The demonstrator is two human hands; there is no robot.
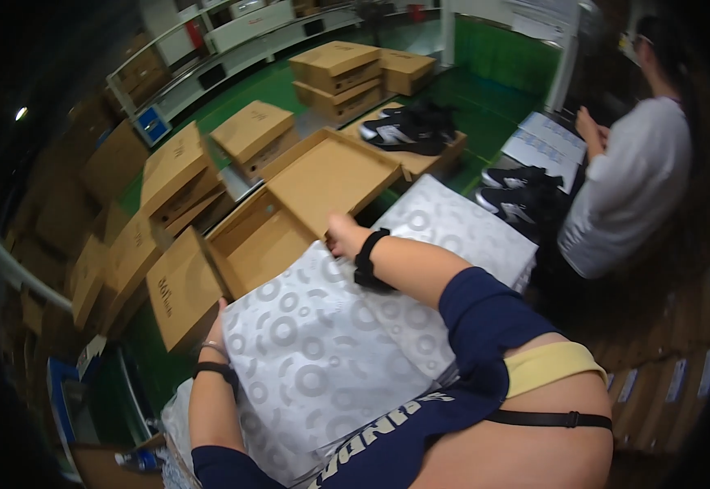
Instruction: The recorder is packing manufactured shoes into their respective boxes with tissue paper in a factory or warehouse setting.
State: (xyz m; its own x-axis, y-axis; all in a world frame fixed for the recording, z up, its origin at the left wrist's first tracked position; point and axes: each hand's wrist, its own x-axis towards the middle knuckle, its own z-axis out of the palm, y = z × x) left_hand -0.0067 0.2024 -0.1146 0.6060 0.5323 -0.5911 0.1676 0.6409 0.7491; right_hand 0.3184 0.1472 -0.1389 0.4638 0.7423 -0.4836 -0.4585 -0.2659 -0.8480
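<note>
A large sheet of white tissue paper (330,342) with grey ring patterns spreads out in front of my body. My left hand (216,328) grips its left edge, thumb along the rim and the other fingers mostly hidden. At the far corner of the sheet, my right hand (344,235) is closed on the paper. Just beyond both hands stands an open brown shoe box (245,236), its bare inside showing and its lid (330,175) tipped back. More patterned tissue paper (452,224) lies to the right, under my right forearm.
Closed shoe boxes (180,171) are stacked at the left, with others (338,69) farther back. Black sneakers (410,130) rest on a box lid, and another pair (522,196) sits at the right. A co-worker (628,179) stands there beside printed sheets (542,147).
</note>
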